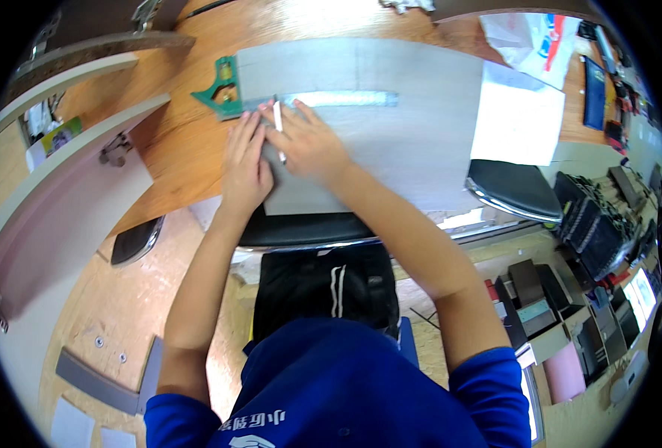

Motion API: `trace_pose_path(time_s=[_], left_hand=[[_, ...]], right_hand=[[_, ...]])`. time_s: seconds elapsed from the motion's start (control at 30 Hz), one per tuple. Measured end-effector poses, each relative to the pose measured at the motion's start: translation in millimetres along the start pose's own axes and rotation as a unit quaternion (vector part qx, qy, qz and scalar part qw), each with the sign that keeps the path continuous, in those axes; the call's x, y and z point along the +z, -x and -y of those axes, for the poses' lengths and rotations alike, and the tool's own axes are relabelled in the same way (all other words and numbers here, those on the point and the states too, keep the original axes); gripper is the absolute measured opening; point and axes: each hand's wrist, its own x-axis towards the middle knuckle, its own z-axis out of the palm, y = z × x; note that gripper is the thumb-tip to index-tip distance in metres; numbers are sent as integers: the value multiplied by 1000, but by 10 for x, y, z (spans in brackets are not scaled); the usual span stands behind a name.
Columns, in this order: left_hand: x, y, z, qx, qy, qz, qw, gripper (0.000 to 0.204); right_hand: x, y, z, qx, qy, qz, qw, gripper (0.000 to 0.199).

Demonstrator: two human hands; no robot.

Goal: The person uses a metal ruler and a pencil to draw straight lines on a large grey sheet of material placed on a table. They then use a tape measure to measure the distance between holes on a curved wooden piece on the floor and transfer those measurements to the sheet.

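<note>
A grey flat sheet (413, 142) lies on the wooden table in front of me. Against its left edge sits a combination square with a green head (226, 88), and its metal blade (353, 98) reaches across the sheet to the right. My left hand (246, 164) lies flat, fingers stretched out, the tips at the blade near the green head. Just beside it, my right hand (312, 149) grips a slim white pen (278, 123) in its fingers, with the fingertips by the blade. The pen's tip is too small to make out.
White paper (518, 112) sits at the sheet's right, with a plastic bag (533, 41) behind it. Black stools (514, 187) stand under the table edge. Pale panels (77, 201) rise at the left. Shelves with boxes (548, 306) are at the lower right.
</note>
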Motion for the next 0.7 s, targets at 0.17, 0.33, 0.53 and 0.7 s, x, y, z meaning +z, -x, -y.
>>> trace_pose_path(time_s=[0.17,0.33,0.53,0.7], left_hand=[[83,-74,-42,-23,12,23,999,63],[185,-69,-76,-41,-12,35,998,60],[295,-116,-289,-65,-93,21,993,58],[424,-168,-476,-75,-99,48,991,56]], right_hand=[[-34,-10,-48,7,-54,-23,998,46],[-98,6,-114,13,-75,-6,997,45],[-281,213,-295,34,-101,13,994,48],[-368,252,-369,39,-123,13,992,45]])
